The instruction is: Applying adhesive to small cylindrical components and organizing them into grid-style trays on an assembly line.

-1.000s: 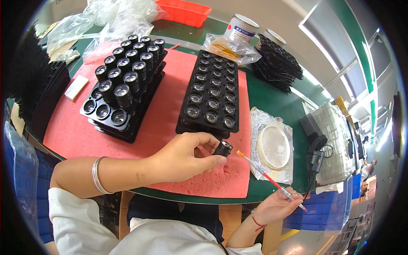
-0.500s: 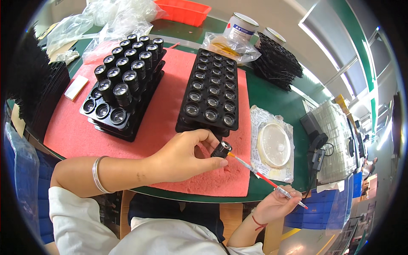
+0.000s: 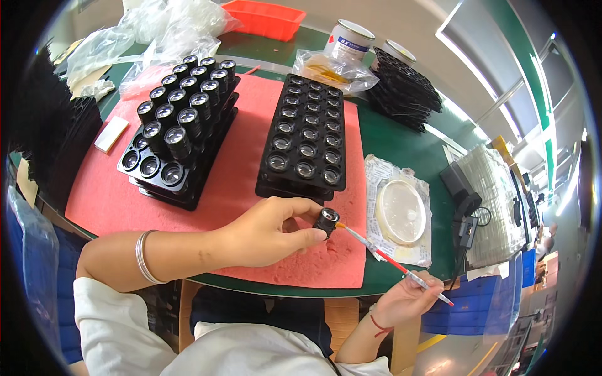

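**Dabbing a lens barrel over the red mat**

Holding a small black lens barrel [image 3: 326, 220] between thumb and fingertips, your left hand [image 3: 266, 230] was curled closed around it, just above the near edge of the spongy red foam mat [image 3: 232, 188]. Your right hand [image 3: 404, 299], at four o'clock from the barrel, pinched a thin red-and-white stick [image 3: 392, 263] whose tip met the barrel's rim.

At twelve o'clock from the barrel sat a black moulded tray [image 3: 304, 141], its round pockets each filled with a low glassy lens. At ten o'clock a stacked black tray [image 3: 179, 147] held taller cylindrical barrels in its far rows, while the nearest pockets held only shallow rings. At three o'clock a shallow translucent round dish [image 3: 401, 212] rested on crinkled plastic wrap; what it held, you could not tell.
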Motion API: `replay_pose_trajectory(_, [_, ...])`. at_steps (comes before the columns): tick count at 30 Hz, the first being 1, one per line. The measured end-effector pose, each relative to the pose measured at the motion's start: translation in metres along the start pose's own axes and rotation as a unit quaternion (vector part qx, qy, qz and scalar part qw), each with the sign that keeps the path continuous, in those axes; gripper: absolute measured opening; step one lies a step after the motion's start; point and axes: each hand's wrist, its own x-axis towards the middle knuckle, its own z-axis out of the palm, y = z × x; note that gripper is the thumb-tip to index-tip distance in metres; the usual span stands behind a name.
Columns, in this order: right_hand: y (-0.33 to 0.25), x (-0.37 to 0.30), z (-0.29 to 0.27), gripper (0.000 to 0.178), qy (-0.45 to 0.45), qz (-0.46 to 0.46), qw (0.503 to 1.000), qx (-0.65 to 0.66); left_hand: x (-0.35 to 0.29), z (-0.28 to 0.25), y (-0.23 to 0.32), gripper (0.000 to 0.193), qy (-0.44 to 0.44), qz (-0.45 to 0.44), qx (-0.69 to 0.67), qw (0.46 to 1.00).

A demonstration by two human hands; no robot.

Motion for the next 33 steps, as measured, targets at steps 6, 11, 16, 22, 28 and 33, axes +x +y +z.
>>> replay_pose_trajectory(6, [0.003, -0.002, -0.002, 0.029, -0.035, -0.057, 0.996, -0.061, 0.000, 0.002, -0.001, 0.027, -0.018, 0.010, -0.022, 1.000])
replay_pose_trajectory(11, [0.002, 0.002, -0.002, 0.028, 0.001, -0.036, 0.999, -0.022, 0.000, 0.000, 0.004, 0.027, -0.017, -0.022, -0.052, 0.998])
replay_pose_trajectory(16, [0.002, 0.000, -0.007, 0.027, -0.037, -0.045, 0.998, -0.029, 0.003, -0.006, 0.004, 0.030, -0.056, -0.051, -0.075, 0.994])
replay_pose_trajectory(22, [0.003, -0.002, -0.009, 0.026, -0.028, -0.051, 0.998, -0.011, 0.000, -0.003, 0.007, 0.030, -0.130, -0.023, -0.119, 0.984])
replay_pose_trajectory(28, [0.007, -0.001, -0.010, 0.026, -0.052, -0.102, 0.993, -0.034, -0.016, 0.002, 0.031, 0.028, 0.042, 0.189, 0.240, 0.951])
replay_pose_trajectory(33, [0.006, 0.000, -0.008, 0.026, -0.049, -0.121, 0.990, -0.049, -0.054, -0.006, 0.058, 0.030, 0.196, 0.436, 0.353, 0.804])
